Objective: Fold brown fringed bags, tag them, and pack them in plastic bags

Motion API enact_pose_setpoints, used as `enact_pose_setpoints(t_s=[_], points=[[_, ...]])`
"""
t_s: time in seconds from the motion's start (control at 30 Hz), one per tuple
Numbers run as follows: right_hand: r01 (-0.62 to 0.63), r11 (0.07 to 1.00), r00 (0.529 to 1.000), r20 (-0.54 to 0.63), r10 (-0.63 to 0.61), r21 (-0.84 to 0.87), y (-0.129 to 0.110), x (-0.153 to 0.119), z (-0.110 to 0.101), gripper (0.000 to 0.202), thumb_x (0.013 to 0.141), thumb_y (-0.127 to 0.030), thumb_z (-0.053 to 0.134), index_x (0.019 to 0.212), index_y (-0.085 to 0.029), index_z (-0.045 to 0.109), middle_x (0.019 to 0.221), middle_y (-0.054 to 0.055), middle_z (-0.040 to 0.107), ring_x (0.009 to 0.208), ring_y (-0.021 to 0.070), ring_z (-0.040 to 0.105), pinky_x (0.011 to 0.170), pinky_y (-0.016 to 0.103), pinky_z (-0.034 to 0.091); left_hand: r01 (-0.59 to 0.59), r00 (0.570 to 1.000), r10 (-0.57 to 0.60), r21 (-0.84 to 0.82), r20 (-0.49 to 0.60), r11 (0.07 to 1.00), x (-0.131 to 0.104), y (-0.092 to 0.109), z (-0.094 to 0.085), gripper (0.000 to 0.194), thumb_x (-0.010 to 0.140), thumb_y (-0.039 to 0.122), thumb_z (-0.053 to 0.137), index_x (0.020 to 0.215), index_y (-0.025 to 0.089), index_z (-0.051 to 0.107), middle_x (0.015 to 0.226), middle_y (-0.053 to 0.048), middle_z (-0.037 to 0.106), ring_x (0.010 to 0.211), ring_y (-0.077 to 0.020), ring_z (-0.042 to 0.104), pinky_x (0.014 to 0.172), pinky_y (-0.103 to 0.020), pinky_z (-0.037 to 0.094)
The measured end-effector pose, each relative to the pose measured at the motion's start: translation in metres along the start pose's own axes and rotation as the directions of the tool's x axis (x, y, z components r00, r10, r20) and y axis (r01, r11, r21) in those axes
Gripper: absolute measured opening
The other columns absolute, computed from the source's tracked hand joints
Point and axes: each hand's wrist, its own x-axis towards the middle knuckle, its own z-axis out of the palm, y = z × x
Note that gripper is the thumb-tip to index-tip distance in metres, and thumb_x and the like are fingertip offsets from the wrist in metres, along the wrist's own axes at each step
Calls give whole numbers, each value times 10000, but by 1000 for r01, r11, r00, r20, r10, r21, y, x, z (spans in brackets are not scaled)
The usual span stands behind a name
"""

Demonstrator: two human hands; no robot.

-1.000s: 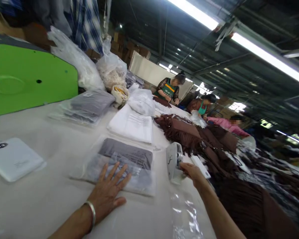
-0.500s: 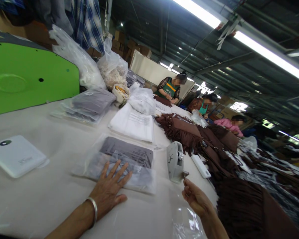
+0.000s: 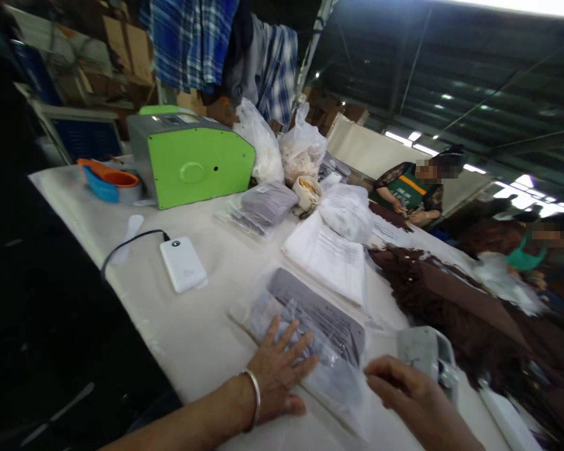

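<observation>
Plastic-bagged grey garment (image 3: 331, 313), folded flat, lies on a white counter (image 3: 192, 335), some way in from the left edge, seen from above by someone working there. The wearer's left hand (image 3: 282, 369), with a silver bangle (image 3: 257, 401) at the wrist, rests palm down on the clear bag; its grip is open, fingers spread. The right hand (image 3: 411, 394) is at the bag's right end, fingers curled and thumb near the forefinger; whether its grip closes on anything cannot be told. Just beyond that hand, partly hidden by it, stands a pale tape dispenser (image 3: 418, 347).

Past the bag, toward the counter's far edge, lie a stack of printed white plastic bags (image 3: 326, 257), a bundle of white plastic (image 3: 345, 210) and a small cloth pouch (image 3: 307, 195) with yellowish contents. To their left is a pile of bagged grey garments (image 3: 267, 203), beside a green-and-grey machine (image 3: 202, 169). A white power bank (image 3: 183, 263) lies near the left edge, its black cable (image 3: 131, 238) running over that edge. An orange-and-blue object (image 3: 110, 181) sits close to the far left corner.

Brown fringed garments (image 3: 451, 300) are heaped along the right side. Farther off, a co-worker in a green apron (image 3: 407, 191) bends over brown cloth.
</observation>
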Motion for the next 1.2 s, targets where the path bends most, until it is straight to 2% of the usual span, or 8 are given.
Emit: enact_pose_setpoints(t_s=[0.13, 0.27, 0.5, 0.63, 0.77, 0.9, 1.07, 1.2], points=[[352, 931, 904, 292, -311, -98, -129, 83, 34, 148, 815, -266, 555, 845, -216, 692, 748, -24, 694, 683, 127, 614, 592, 198, 429, -11, 997, 16, 62, -69, 998, -2, -2, 12, 786, 847, 690, 511, 1488, 285, 305, 1568, -101, 285, 1435, -415, 150, 1109, -706, 101], [586, 730, 772, 515, -373, -351, -177, 157, 66, 91, 755, -187, 618, 814, -190, 687, 751, -23, 689, 681, 113, 609, 581, 189, 393, -44, 984, 77, 202, -160, 978, -3, -5, 26, 779, 828, 636, 572, 1473, 285, 312, 1562, -103, 296, 1384, -439, 252, 1057, -717, 223], [692, 543, 708, 595, -380, -476, -170, 216, 101, 235, 695, -262, 759, 898, -197, 659, 864, 15, 675, 776, 187, 611, 674, 265, 401, 58, 890, 101, 330, -445, 942, 6, -5, 52, 443, 878, 352, 601, 1309, 346, 501, 1482, -44, 438, 1283, -413, 439, 1055, -744, 192], [697, 502, 714, 560, -420, -513, -162, 231, 88, 558, 597, -532, 846, 987, -185, 650, 990, 65, 667, 922, 257, 611, 860, 359, 408, 89, 849, 96, 319, -520, 944, 11, -4, 66, 345, 904, 418, 573, 1245, 371, 546, 1464, -20, 462, 1277, -391, 457, 1081, -739, 177], [604, 562, 795, 377, -476, -566, -146, 235, 63, 827, 674, -595, 776, 1330, -173, 501, 1354, 141, 528, 1232, 329, 479, 1016, 453, 346, 113, 838, 53, 268, -543, 957, 12, -3, 76, 374, 892, 378, 590, 1261, 366, 533, 1470, -18, 451, 1361, -402, 344, 1098, -756, 96], [590, 655, 798, 216, -563, -472, -130, 217, 77, 895, 830, -672, 563, 1508, -179, 249, 1576, 126, 255, 1446, 287, 213, 1167, 473, 188, 110, 854, 57, 287, -517, 951, 10, -3, 68, 415, 891, 379, 589, 1298, 378, 509, 1522, -10, 380, 1376, -400, 309, 1105, -748, 43], [596, 656, 795, 226, -563, -464, -121, 202, 124, 709, 938, -628, 395, 1500, -205, 303, 1582, 94, 259, 1470, 299, 142, 1189, 540, 61, 36, 928, 82, 307, -364, 951, 5, -7, 36, 472, 910, 382, 570, 1367, 368, 455, 1520, -17, 384, 1353, -370, 350, 1122, -696, 148], [602, 663, 793, 236, -562, -445, -121, 207, 131, 710, 942, -638, 367, 1500, -203, 303, 1584, 99, 248, 1469, 299, 148, 1189, 554, 61, -31, 968, 84, 221, -236, 975, 3, -10, 26, 627, 902, 484, 554, 1462, 325, 324, 1547, -73, 338, 1378, -401, 312, 1084, -705, 233]])
